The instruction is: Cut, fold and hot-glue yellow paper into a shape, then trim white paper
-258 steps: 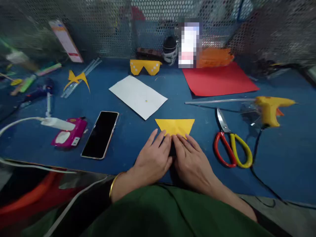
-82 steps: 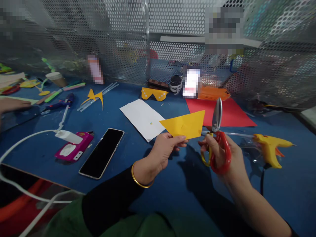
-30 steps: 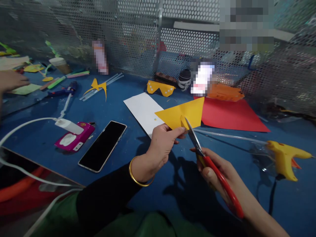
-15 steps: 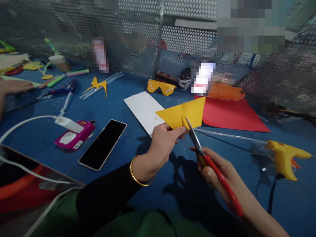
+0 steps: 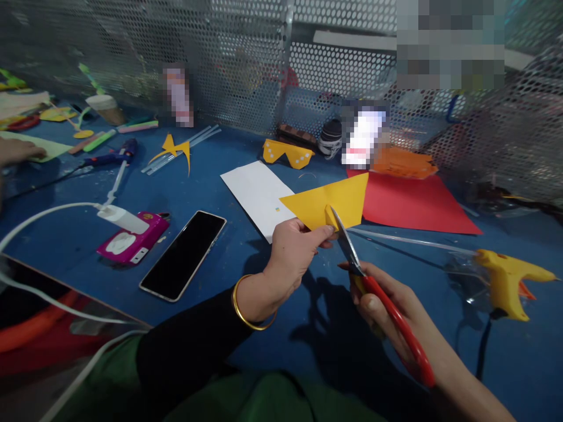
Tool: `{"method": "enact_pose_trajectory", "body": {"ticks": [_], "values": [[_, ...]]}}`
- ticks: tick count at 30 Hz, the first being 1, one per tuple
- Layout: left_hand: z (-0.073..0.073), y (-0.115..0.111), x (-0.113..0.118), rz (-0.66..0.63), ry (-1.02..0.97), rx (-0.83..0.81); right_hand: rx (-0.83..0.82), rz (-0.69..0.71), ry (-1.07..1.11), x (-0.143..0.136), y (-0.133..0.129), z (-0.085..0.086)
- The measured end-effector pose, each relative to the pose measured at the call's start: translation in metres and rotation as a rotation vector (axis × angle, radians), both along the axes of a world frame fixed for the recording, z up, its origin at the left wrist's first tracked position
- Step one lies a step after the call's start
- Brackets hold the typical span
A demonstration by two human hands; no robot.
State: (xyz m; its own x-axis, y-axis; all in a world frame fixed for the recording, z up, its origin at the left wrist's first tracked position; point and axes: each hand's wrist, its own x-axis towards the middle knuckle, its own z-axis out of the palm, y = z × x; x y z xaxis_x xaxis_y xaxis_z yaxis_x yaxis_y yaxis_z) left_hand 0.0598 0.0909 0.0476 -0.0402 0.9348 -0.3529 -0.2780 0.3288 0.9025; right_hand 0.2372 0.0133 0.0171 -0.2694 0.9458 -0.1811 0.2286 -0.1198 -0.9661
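— Where's the paper?

— My left hand [image 5: 292, 249] pinches the folded yellow paper [image 5: 328, 203] above the blue table [image 5: 237, 258].

— And the cut?

— My right hand [image 5: 387, 302] grips the red scissors [image 5: 373, 287], blades at the fold's lower edge; short, steady snips suit it.

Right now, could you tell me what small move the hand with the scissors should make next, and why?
Probably close the scissors a little further: their blade tips already sit at the lower edge of the yellow paper, which the left hand pinches above the table, while the right hand grips the red handles.
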Motion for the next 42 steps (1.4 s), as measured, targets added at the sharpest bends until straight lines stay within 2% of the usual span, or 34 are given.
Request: {"method": "enact_pose_trajectory", "body": {"ticks": [10, 21, 26, 36, 42], "values": [[-0.006, 0.000, -0.002, -0.059, 0.023, 0.010, 0.042, 0.002, 0.012, -0.002, 0.000, -0.001], [-0.009, 0.004, -0.005, -0.058, -0.115, -0.021, 0.027, -0.030, -0.048, -0.009, 0.003, 0.012], [-0.011, 0.003, -0.005, -0.134, -0.043, 0.005, -0.006, -0.048, -0.083, -0.013, 0.002, 0.020], [-0.009, 0.003, -0.005, -0.113, 0.029, 0.051, 0.007, 0.007, -0.105, -0.010, 0.001, 0.022], [-0.009, 0.003, -0.005, -0.097, 0.004, 0.053, 0.031, 0.016, -0.148, -0.010, 0.003, 0.025]]}}
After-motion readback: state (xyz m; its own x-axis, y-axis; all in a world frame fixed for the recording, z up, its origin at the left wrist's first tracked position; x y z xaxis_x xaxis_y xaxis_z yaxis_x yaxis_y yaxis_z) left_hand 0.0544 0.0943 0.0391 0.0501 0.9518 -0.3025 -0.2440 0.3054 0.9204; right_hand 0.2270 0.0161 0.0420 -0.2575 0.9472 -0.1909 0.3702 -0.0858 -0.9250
